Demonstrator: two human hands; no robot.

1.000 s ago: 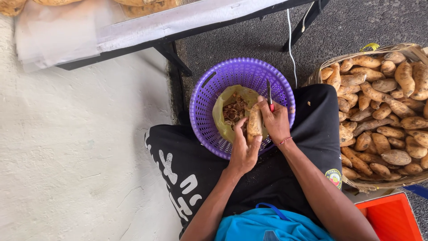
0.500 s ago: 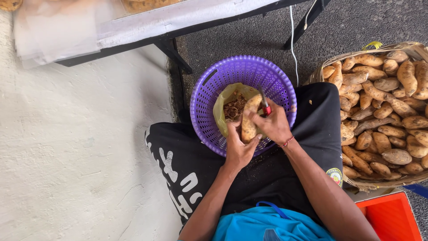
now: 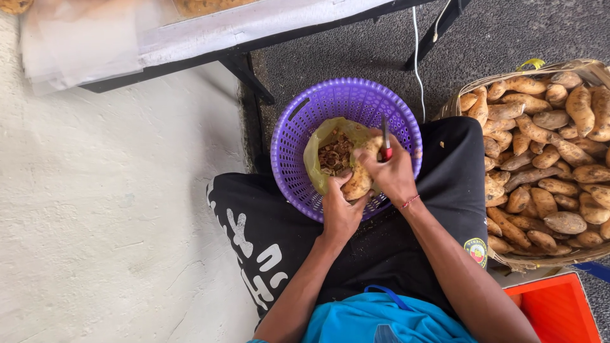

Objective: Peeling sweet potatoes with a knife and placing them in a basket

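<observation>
My left hand (image 3: 340, 213) grips a pale sweet potato (image 3: 359, 178) by its lower end, over a purple plastic basket (image 3: 298, 136) between my knees. My right hand (image 3: 393, 171) holds a red-handled peeler (image 3: 385, 141) against the top of the potato. Inside the basket a yellowish plastic bag (image 3: 318, 143) holds brown peelings (image 3: 335, 155).
A woven basket (image 3: 467, 95) piled with several unpeeled sweet potatoes (image 3: 546, 165) stands on my right. An orange-red crate (image 3: 549, 311) lies at the lower right. A black-framed table (image 3: 241, 60) with a white cable (image 3: 418, 57) stands ahead. A pale wall fills the left.
My right hand has shifted a little along the potato with the peeler, and the potato has turned slightly in my left hand. The basket stays where it was.
</observation>
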